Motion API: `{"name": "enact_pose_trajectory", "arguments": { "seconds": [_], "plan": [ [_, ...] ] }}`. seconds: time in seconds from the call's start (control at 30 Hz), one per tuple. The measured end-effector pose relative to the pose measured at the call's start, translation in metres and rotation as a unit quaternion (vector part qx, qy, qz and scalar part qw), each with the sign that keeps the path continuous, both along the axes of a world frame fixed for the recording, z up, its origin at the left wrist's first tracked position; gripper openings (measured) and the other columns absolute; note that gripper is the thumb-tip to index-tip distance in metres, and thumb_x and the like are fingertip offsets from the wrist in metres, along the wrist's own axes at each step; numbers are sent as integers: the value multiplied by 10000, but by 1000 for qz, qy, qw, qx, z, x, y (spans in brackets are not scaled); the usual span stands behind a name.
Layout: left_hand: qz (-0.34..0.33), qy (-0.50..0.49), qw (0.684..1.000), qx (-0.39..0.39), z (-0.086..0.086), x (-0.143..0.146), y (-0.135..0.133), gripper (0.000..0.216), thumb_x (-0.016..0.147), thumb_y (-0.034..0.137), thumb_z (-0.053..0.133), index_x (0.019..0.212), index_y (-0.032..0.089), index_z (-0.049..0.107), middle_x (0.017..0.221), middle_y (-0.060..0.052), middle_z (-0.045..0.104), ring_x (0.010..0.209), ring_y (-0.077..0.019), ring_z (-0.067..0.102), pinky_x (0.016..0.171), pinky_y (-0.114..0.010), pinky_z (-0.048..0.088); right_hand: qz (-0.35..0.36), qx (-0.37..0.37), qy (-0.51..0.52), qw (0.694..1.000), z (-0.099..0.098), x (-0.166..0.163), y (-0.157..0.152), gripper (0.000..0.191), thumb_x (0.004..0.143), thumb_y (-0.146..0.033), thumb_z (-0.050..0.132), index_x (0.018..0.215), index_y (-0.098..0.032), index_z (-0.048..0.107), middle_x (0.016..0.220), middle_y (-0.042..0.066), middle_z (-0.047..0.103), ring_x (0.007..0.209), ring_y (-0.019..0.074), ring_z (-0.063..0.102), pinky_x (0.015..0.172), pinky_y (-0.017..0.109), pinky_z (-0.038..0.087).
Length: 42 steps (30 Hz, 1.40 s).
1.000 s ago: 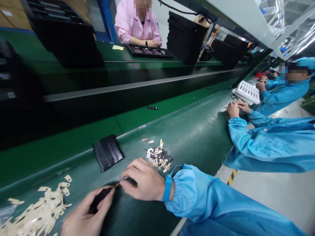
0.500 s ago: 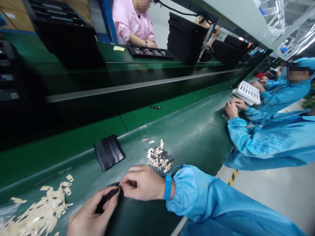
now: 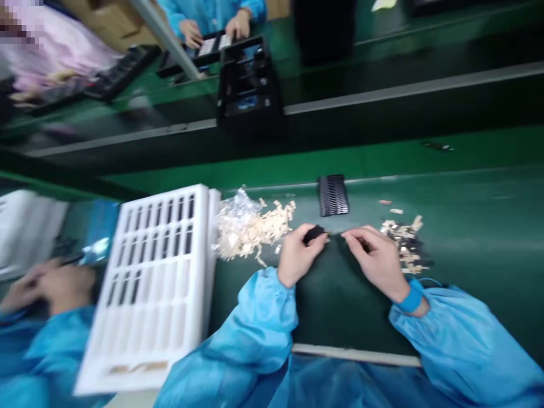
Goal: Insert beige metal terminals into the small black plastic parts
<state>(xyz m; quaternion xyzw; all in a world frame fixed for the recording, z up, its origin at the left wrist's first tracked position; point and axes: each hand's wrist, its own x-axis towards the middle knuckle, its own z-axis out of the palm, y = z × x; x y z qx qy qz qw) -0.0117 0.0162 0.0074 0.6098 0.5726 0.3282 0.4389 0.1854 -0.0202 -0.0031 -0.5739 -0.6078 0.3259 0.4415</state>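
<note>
My left hand (image 3: 301, 252) is closed on a small black part (image 3: 313, 233), its kind too blurred to tell. A short way to its right, my right hand (image 3: 374, 254) pinches thumb and finger together; whatever sits between those fingertips is too small to make out. Just beyond both hands lies a ribbed black block of thin parts (image 3: 334, 195), flat on the bench. Beside my right hand is a small heap of cream and black scraps (image 3: 406, 246). Left of my left hand spreads a larger pile of cream tabs (image 3: 255, 229), partly under a clear plastic bag (image 3: 240, 207).
A white slotted tray (image 3: 155, 272), stacked on another, holds several black strips at my left. Past it are a co-worker's blurred hands (image 3: 55, 283). A black bin (image 3: 250, 90) stands across the bench, near another person's hands (image 3: 238, 24). A small dark piece (image 3: 437, 146) lies far right.
The view has swung left, bringing the white tray into sight. My hands, touching at the fingertips before, are now slightly apart. The black part stays in my left hand.
</note>
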Motion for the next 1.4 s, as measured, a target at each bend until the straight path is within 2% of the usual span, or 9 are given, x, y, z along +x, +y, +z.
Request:
{"name": "enact_pose_trajectory", "arguments": {
  "seconds": [0.17, 0.37, 0.67, 0.77, 0.87, 0.97, 1.1, 1.3, 1.4],
  "plan": [
    [-42, -39, 998, -2, -8, 5, -12, 201, 874, 356, 688, 945, 174, 733, 704, 29, 620, 633, -95, 534, 659, -218, 459, 18, 28, -42, 999, 4, -10, -9, 109, 986, -258, 636, 1010, -223, 737, 914, 37, 719, 752, 165, 649, 696, 307, 501],
    [-89, -10, 995, 44, -8, 4, -12, 142, 870, 243, 665, 969, 188, 750, 722, 20, 643, 679, -111, 572, 732, -239, 479, 24, -9, -41, 999, 3, -9, -7, 123, 985, -275, 633, 944, -211, 729, 836, 15, 709, 680, 138, 621, 627, 279, 478],
    [-108, -28, 994, 19, -9, 5, -14, 140, 879, 248, 667, 977, 181, 742, 700, 26, 604, 670, -106, 548, 700, -238, 454, 15, -59, -16, 998, 0, -7, -7, 128, 955, -284, 636, 882, -205, 705, 765, 10, 670, 609, 136, 573, 588, 284, 461],
    [-58, -70, 996, 5, -7, 4, -11, 137, 879, 278, 681, 961, 175, 719, 694, 31, 582, 632, -91, 508, 641, -226, 433, -36, -56, -22, 998, -4, -3, -6, 124, 956, -299, 629, 908, -205, 694, 785, 19, 680, 629, 149, 598, 591, 286, 467],
    [85, -130, 988, 18, -3, 1, -4, 180, 901, 345, 672, 939, 169, 685, 668, 38, 540, 589, -84, 483, 592, -222, 422, -92, -16, -72, 993, -6, -1, -6, 129, 970, -317, 630, 962, -214, 707, 813, 31, 700, 664, 169, 624, 637, 309, 485],
    [150, -156, 975, 51, -1, -1, -1, 203, 912, 360, 664, 975, 167, 682, 684, 27, 560, 590, -89, 513, 592, -227, 447, 18, 58, -138, 989, -9, -6, -7, 151, 991, -249, 592, 1067, -232, 721, 969, 50, 750, 827, 201, 694, 781, 336, 516],
    [76, -82, 985, 132, -4, 0, -7, 162, 940, 288, 631, 1015, 178, 723, 806, -25, 662, 686, -107, 583, 677, -241, 489, 120, 96, -153, 976, -10, -14, -8, 125, 997, -248, 592, 1033, -234, 710, 922, 44, 740, 822, 198, 700, 785, 327, 523],
    [-90, 114, 949, 281, -16, -12, -9, 218, 968, 383, 631, 1024, 215, 757, 822, -65, 712, 745, -170, 639, 756, -308, 508, 40, -74, 7, 996, -1, 2, -2, 187, 972, -384, 637, 1017, -213, 698, 880, 53, 684, 617, 142, 575, 564, 288, 459],
    [-122, 138, 939, 291, -21, -17, -7, 257, 953, 452, 656, 1035, 232, 761, 835, -75, 724, 815, -200, 683, 791, -326, 517, 69, -229, 157, 958, 6, 11, 2, 332, 982, -495, 608, 975, -178, 708, 746, 24, 643, 459, 81, 446, 433, 247, 329]
  ]
}}
